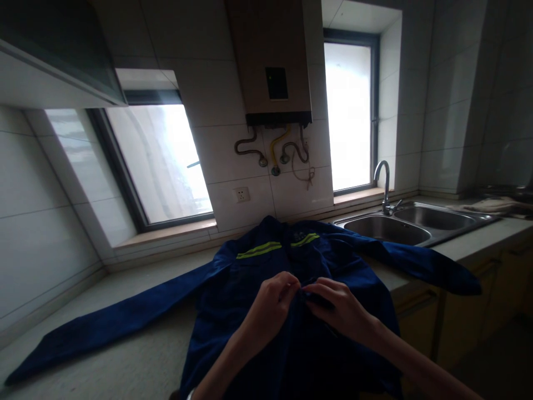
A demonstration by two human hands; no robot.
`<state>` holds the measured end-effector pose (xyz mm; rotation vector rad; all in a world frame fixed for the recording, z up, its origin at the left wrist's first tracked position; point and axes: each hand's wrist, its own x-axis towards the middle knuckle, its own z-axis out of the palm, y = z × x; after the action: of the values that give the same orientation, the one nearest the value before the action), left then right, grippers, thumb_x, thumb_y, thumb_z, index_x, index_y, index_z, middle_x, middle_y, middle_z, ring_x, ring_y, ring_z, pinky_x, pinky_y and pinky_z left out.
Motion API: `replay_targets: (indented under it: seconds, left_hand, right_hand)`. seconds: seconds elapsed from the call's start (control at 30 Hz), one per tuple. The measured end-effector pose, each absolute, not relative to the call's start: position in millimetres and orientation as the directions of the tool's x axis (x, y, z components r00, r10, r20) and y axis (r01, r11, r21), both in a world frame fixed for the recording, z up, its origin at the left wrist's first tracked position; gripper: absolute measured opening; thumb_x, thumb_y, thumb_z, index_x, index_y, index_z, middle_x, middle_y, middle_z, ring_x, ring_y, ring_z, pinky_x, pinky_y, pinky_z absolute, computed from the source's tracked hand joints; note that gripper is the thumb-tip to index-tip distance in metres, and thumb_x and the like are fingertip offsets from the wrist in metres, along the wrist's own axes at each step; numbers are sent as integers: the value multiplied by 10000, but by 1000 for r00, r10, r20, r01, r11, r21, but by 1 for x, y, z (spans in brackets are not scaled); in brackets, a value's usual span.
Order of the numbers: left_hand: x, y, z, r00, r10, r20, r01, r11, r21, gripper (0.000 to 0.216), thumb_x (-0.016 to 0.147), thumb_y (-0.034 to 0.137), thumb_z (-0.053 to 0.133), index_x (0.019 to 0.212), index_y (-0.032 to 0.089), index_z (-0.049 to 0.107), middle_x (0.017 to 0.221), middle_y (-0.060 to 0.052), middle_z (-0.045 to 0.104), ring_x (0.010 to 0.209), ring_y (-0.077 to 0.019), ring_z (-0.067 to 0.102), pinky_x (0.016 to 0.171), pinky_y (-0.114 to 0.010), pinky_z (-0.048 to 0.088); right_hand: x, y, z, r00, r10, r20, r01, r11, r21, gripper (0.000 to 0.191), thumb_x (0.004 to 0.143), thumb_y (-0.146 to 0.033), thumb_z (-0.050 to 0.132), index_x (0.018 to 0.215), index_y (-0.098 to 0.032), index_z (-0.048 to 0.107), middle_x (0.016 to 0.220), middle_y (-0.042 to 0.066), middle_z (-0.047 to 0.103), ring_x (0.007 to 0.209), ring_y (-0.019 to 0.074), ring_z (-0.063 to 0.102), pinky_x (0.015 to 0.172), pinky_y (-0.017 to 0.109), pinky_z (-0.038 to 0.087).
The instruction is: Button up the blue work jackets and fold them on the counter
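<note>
Two hands meet over the front of a blue jacket (258,272), and the work looks partly done. Spreading the garment out seems finished: its back lies on the pale surface (145,355), the collar end points toward the wall, and one sleeve (120,316) stretches well out to the left. The other sleeve (428,264) runs right, passing in front of the sink (383,229), its cuff apparently reaching beyond the surface's edge. Two yellow-green strips (259,250) sit at chest height, either side of the front opening. What remains, as I judge it, is at that opening, where both hands are busy; whether any of it is joined above or below them is too dark to tell.

The jacket lies directly beneath and around the grip, its chest beyond the fingers and its lower part nearer the wearer of the camera. The left hand (275,291) pinches cloth at the front edge between thumb and fingertips. Just beside it, nearly touching, the right hand (337,300) appears to pinch the facing edge, fingers above and thumb below. Any small fastener between them is hidden.
</note>
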<state>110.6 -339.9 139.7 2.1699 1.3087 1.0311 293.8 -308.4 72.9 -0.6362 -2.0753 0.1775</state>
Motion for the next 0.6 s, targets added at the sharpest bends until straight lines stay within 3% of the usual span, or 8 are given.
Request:
replay_targets:
  seconds: [0.1, 0.23, 0.3, 0.4, 0.6]
  left_hand:
    - [107, -339, 140, 317, 873, 371, 572, -488, 660, 222, 867, 316, 448, 848, 178, 622, 829, -19, 661, 764, -136, 603, 712, -226, 461]
    - [107, -342, 139, 383, 847, 369, 611, -532, 586, 253, 746, 320, 641, 961, 191, 604, 964, -23, 639, 873, -160, 607, 786, -252, 488]
    - [109, -343, 138, 382, 834, 399, 683, -545, 486, 272, 715, 258, 673, 968, 189, 600, 979, -26, 626, 881, -167, 606, 815, -270, 487]
    - [113, -345, 134, 372, 813, 448, 778, -537, 327, 160, 807, 187, 548, 955, 191, 610, 944, -28, 628, 839, -158, 617, 808, -277, 495]
    - [111, -341, 127, 487, 705, 516, 820, -572, 6, 246, 898, 145, 381, 1042, 177, 578, 940, -40, 633, 793, -141, 629, 746, -252, 518]
  right_hand:
    - [292, -309, 79, -389, 515, 764, 387, 844, -371, 207, 824, -174, 547, 1012, -194, 630, 759, 14, 586, 622, 97, 551, 564, 209, 438]
    - [291, -309, 85, -322, 541, 777, 411, 819, -400, 162, 806, -149, 548, 935, -183, 640, 739, 12, 591, 621, 99, 562, 565, 206, 435]
    - [291, -309, 85, -313, 544, 779, 426, 813, -396, 157, 806, -143, 546, 928, -181, 637, 749, 15, 599, 638, 105, 572, 585, 212, 442]
    - [290, -308, 85, -321, 527, 787, 460, 813, -357, 162, 815, -153, 547, 953, -175, 629, 757, 21, 598, 653, 111, 570, 597, 220, 443]
    - [290, -310, 88, -410, 388, 826, 539, 833, -123, 161, 872, -178, 476, 948, -147, 615, 701, 24, 548, 620, 117, 516, 565, 240, 417]
